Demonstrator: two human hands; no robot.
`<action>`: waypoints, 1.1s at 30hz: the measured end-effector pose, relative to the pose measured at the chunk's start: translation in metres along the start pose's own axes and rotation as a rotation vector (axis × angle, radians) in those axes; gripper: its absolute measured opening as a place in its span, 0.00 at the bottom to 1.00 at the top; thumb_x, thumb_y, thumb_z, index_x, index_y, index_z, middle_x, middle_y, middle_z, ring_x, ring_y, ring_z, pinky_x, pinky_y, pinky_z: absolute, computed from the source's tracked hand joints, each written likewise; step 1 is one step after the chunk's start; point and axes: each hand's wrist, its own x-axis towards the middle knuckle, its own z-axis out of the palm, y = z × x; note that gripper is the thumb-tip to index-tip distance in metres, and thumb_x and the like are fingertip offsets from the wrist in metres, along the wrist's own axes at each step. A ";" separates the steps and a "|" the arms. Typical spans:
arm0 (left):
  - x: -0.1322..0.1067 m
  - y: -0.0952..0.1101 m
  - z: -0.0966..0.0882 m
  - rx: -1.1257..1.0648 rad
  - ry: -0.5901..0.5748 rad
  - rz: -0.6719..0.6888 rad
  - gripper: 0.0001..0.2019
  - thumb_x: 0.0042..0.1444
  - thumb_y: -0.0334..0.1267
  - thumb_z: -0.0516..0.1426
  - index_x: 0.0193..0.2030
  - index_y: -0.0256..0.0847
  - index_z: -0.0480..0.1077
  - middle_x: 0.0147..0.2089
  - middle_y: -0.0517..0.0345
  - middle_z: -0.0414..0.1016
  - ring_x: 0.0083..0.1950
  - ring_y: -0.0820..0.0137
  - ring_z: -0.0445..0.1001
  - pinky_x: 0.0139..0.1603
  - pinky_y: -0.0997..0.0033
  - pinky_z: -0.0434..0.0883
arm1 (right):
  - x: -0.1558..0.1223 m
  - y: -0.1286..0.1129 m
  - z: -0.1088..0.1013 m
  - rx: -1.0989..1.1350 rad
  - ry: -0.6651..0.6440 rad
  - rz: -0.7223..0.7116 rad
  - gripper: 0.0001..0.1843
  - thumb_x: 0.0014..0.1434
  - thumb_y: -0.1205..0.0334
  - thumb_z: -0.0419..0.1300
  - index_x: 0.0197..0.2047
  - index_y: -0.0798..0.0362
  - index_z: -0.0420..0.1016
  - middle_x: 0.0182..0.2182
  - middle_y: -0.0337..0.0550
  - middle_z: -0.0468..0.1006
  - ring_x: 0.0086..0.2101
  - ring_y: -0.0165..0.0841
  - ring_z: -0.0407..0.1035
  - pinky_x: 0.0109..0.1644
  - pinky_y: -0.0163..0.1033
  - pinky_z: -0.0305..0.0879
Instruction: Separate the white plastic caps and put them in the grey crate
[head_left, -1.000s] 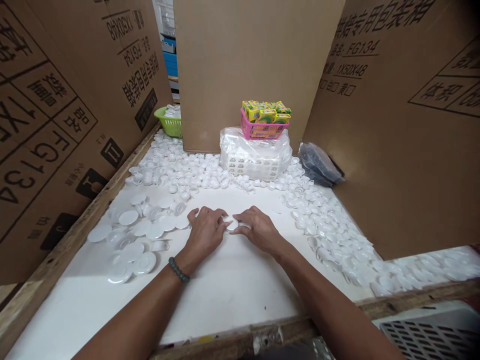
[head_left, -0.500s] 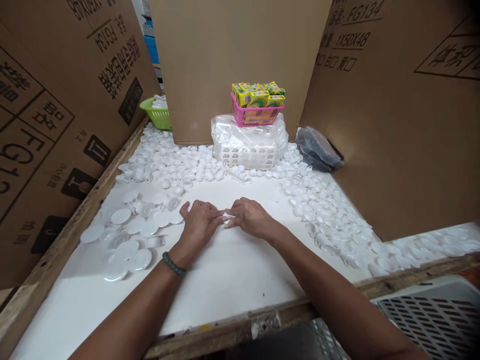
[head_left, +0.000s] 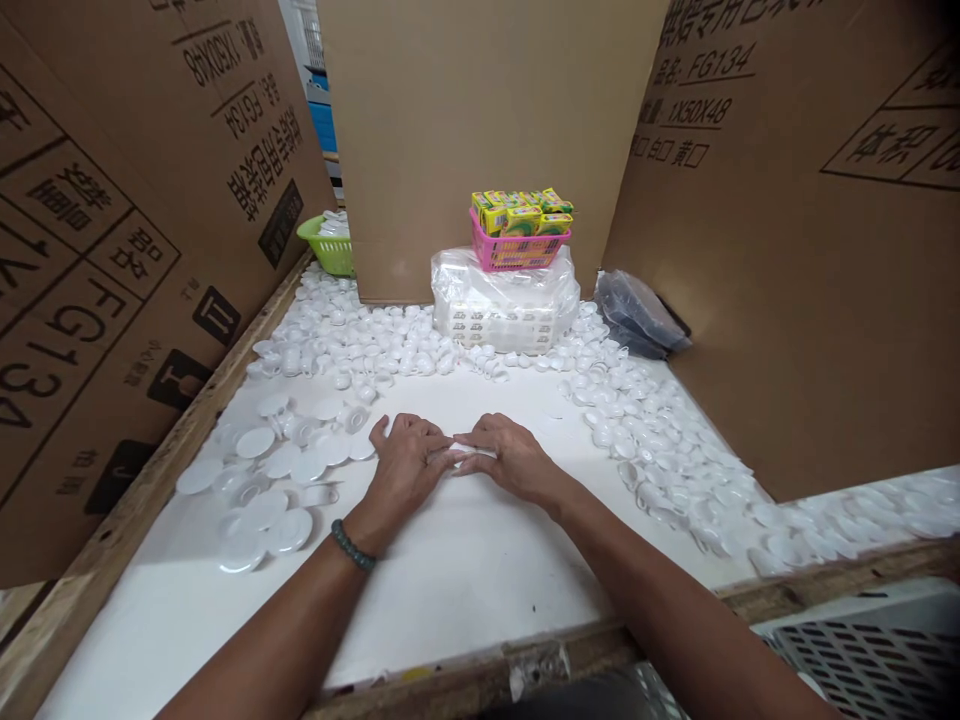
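Note:
Over the middle of the white tabletop [head_left: 450,580], my left hand [head_left: 409,458] and my right hand [head_left: 511,458] meet fingertip to fingertip. Both pinch a small white piece [head_left: 471,449] between thumb and fingers; most of it is hidden, so its exact kind cannot be made out. To the left of my left hand lie several round white toy saucers [head_left: 255,442], loosely spread and partly overlapping. Small white toy cups [head_left: 390,340] are heaped beyond my hands. More small white pieces [head_left: 660,430] form a band along the right side.
A pink basket [head_left: 517,256] of small yellow boxes [head_left: 523,220] sits on a plastic-wrapped white bundle [head_left: 502,328]. At back left is a green basket [head_left: 334,256]; a dark plastic bag [head_left: 637,312] lies at back right. Cardboard walls [head_left: 487,120] enclose the table. A white crate [head_left: 870,640] stands lower right.
The view has tilted up slightly, so everything sits lower in the picture. My hands stay together at the white piece, of which a little more shows between the fingers.

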 end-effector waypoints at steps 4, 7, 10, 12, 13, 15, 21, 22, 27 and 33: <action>-0.001 0.001 -0.001 0.027 -0.011 -0.034 0.12 0.56 0.50 0.53 0.33 0.52 0.77 0.38 0.58 0.73 0.48 0.60 0.61 0.56 0.43 0.41 | 0.002 -0.001 0.001 -0.081 -0.004 -0.022 0.12 0.54 0.52 0.61 0.40 0.46 0.77 0.32 0.41 0.71 0.35 0.32 0.61 0.37 0.36 0.55; -0.003 0.000 0.001 0.054 -0.009 -0.041 0.14 0.57 0.50 0.51 0.34 0.53 0.77 0.42 0.57 0.72 0.51 0.58 0.59 0.56 0.41 0.40 | 0.004 -0.006 -0.001 -0.161 -0.034 -0.051 0.11 0.57 0.53 0.59 0.37 0.51 0.77 0.31 0.42 0.71 0.34 0.32 0.60 0.35 0.36 0.53; -0.005 -0.001 0.004 0.050 0.005 -0.047 0.15 0.58 0.50 0.51 0.34 0.53 0.77 0.46 0.57 0.70 0.52 0.59 0.58 0.57 0.42 0.38 | 0.006 -0.013 -0.003 -0.243 -0.068 -0.048 0.11 0.59 0.56 0.57 0.33 0.54 0.76 0.30 0.43 0.70 0.33 0.31 0.59 0.34 0.36 0.51; -0.006 0.001 0.005 0.032 0.012 -0.051 0.14 0.57 0.51 0.51 0.34 0.54 0.77 0.45 0.59 0.70 0.51 0.62 0.59 0.59 0.44 0.38 | 0.006 -0.016 -0.004 -0.279 -0.071 -0.047 0.10 0.59 0.59 0.57 0.31 0.54 0.75 0.29 0.42 0.69 0.32 0.31 0.59 0.33 0.37 0.51; -0.006 0.001 0.004 0.021 0.015 -0.056 0.14 0.57 0.52 0.51 0.33 0.55 0.77 0.45 0.59 0.70 0.51 0.63 0.60 0.59 0.45 0.38 | 0.005 -0.017 -0.003 -0.293 -0.067 -0.049 0.10 0.59 0.59 0.57 0.30 0.54 0.74 0.29 0.42 0.69 0.32 0.31 0.59 0.33 0.37 0.51; -0.007 0.003 0.004 -0.002 0.016 -0.061 0.14 0.57 0.52 0.51 0.32 0.56 0.77 0.44 0.60 0.70 0.50 0.64 0.61 0.60 0.46 0.38 | 0.004 -0.017 0.000 -0.312 -0.049 -0.048 0.10 0.60 0.60 0.56 0.30 0.54 0.73 0.29 0.42 0.69 0.32 0.31 0.59 0.33 0.37 0.51; -0.005 0.002 0.004 -0.027 0.030 -0.068 0.16 0.58 0.51 0.50 0.32 0.53 0.77 0.44 0.60 0.69 0.49 0.65 0.62 0.60 0.48 0.39 | 0.005 -0.021 0.002 -0.323 -0.040 -0.023 0.13 0.61 0.59 0.54 0.27 0.54 0.71 0.28 0.42 0.69 0.32 0.32 0.60 0.33 0.36 0.53; -0.004 0.003 0.004 -0.019 0.023 -0.070 0.16 0.58 0.51 0.50 0.32 0.53 0.77 0.44 0.60 0.69 0.49 0.65 0.62 0.60 0.47 0.40 | 0.006 -0.023 0.001 -0.330 -0.053 -0.017 0.14 0.60 0.59 0.54 0.26 0.54 0.70 0.28 0.42 0.69 0.32 0.32 0.61 0.33 0.36 0.53; -0.006 0.007 -0.001 0.048 -0.025 -0.058 0.17 0.59 0.49 0.49 0.29 0.50 0.77 0.45 0.57 0.69 0.50 0.64 0.62 0.59 0.47 0.43 | 0.008 -0.028 -0.003 -0.366 -0.062 0.007 0.15 0.56 0.58 0.59 0.21 0.54 0.66 0.26 0.41 0.68 0.32 0.32 0.62 0.32 0.35 0.54; -0.028 0.012 0.001 0.098 0.091 0.006 0.12 0.60 0.41 0.50 0.36 0.49 0.75 0.46 0.57 0.69 0.50 0.64 0.61 0.58 0.49 0.46 | -0.006 -0.030 0.014 -0.416 0.063 0.072 0.10 0.57 0.59 0.58 0.26 0.53 0.66 0.28 0.42 0.69 0.33 0.34 0.62 0.32 0.36 0.56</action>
